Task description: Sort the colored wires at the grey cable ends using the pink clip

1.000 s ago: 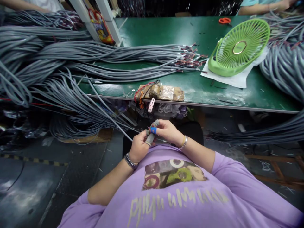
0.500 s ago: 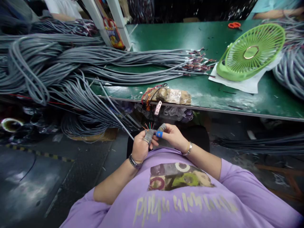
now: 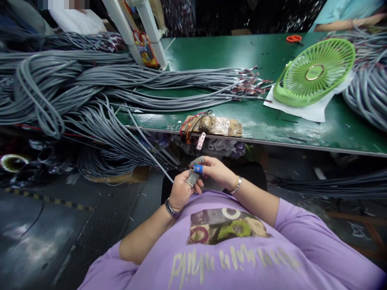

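Note:
A single grey cable (image 3: 161, 168) runs down from the bench edge into my left hand (image 3: 180, 190), which is closed around it near its end. My right hand (image 3: 215, 172) meets the left at the cable's end, thumb and forefinger pinched over the thin coloured wires (image 3: 190, 166). Only an orange tip or two shows; the fingers cover the other wires. Grey wrapping covers a left finger and the right forefinger, and blue tape (image 3: 198, 169) wraps the right thumb.
Bundles of grey cables (image 3: 181, 78) lie across the green bench (image 3: 211, 50). A green fan (image 3: 314, 72), orange-handled scissors (image 3: 294, 38) and a wooden block with wires (image 3: 222, 125) are on it. Cables hang over the left edge. Other people (image 3: 338, 16) are at the far side.
My right hand has moved left onto the fanned-out wires at the cable's end, covering most of them. My left hand has stayed nearly in place. The view has tilted slightly.

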Motion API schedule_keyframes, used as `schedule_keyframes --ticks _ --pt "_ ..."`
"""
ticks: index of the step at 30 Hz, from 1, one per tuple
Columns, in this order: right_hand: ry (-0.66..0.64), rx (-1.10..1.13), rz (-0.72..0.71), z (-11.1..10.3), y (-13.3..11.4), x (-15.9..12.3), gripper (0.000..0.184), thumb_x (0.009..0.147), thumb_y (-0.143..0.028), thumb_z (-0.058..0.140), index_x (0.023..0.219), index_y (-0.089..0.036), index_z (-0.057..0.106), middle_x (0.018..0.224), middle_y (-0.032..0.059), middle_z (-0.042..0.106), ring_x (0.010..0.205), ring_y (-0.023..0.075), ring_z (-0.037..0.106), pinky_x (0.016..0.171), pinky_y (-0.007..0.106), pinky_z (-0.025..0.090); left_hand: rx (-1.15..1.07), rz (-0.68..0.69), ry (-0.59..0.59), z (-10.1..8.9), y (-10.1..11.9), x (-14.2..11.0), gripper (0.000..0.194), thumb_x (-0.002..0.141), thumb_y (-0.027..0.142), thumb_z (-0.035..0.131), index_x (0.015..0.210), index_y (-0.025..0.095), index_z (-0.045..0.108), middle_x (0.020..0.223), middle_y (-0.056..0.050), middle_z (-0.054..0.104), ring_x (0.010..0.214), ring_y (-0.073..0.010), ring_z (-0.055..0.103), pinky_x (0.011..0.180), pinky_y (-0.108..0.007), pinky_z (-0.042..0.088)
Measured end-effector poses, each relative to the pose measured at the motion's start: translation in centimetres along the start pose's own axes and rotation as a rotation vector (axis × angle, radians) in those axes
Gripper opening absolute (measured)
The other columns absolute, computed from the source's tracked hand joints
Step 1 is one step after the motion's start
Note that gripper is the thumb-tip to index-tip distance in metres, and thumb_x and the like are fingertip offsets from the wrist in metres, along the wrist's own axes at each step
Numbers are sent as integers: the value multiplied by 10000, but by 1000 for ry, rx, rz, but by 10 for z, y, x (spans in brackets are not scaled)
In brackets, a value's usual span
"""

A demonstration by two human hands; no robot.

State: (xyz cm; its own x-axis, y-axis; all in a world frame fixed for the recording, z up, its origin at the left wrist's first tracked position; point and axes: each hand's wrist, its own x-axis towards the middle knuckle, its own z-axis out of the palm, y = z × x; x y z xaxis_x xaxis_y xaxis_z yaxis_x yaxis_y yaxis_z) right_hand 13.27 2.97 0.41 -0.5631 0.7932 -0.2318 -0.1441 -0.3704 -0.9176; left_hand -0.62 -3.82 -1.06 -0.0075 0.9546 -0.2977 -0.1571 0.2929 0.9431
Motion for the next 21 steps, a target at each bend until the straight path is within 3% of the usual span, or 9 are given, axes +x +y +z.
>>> schedule_keyframes --ticks 6,10,17,21 --pt "-25 92 56 -3 8 6 325 615 -368 802 771 -134 637 666 -13 583 542 59 456 495 192 307 4 -10 -20 -3 -2 2 365 811 466 634 666 131 617 537 -38 642 366 -72 513 342 -166 234" --pt "34 122 69 1 12 4 394 577 -423 820 741 -146 593 646 -22 571 532 65 461 494 197 322 30 10 -32 -5 -5 2 378 847 470 594 676 133 620 519 -38 634 371 -73 508 347 -167 247" --pt "190 80 27 11 13 0 379 648 -469 768 761 -162 574 649 -28 565 523 59 444 493 198 337 48 95 59 -3 -5 1 320 867 434 580 732 146 616 605 -24 663 405 -71 547 363 -162 324" --pt "169 51 28 6 12 -1 400 656 -496 756 801 -161 594 645 -35 542 535 62 443 498 197 355 9 140 130 -4 -5 1 302 852 425 604 732 147 606 591 -13 650 406 -70 554 346 -154 296"
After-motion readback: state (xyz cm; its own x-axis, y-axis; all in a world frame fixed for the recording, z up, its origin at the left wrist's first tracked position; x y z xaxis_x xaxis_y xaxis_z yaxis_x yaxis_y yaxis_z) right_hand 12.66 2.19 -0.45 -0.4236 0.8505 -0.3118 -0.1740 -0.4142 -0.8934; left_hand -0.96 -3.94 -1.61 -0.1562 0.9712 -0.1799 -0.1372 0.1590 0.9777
